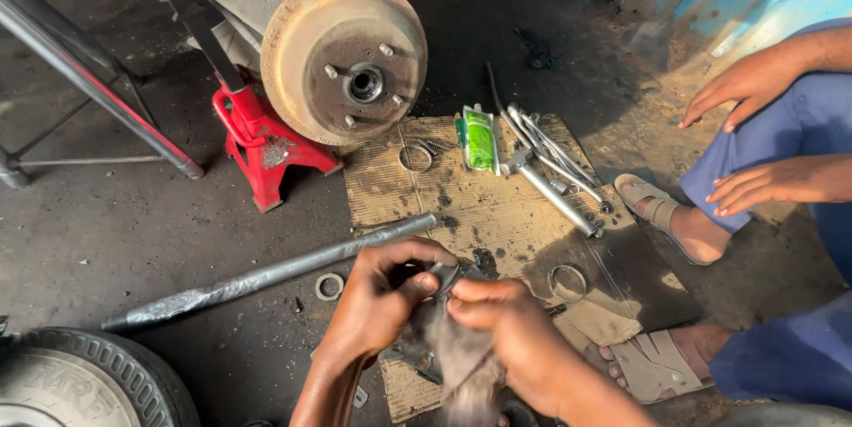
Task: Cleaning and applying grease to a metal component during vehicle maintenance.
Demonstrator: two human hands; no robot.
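Hands work close together low in the head view, over the near edge of a cardboard sheet (497, 205) laid on the floor. The left hand (377, 298) is closed around a small dark ring-shaped part (444, 278), fingers curled over its left side. The right hand (501, 325) is closed on a grey rag (461, 365) and presses it against the same part, so both hands touch at the part. A long grey metal shaft (266, 274) lies on the floor just beyond the left hand, one end resting on the cardboard. A flat washer (329, 286) lies beside the shaft. On the cardboard lie two wire rings (568, 280), a green tube (479, 138), and a bundle of wrenches (555, 165). A rusty brake drum (342, 54) stands behind the cardboard, next to a red jack stand (262, 143). A tyre (89, 378) shows at lower left. Another person in blue clothing sits at right, hands (754, 81) resting open near the knees, sandalled feet (661, 214) touching the cardboard.
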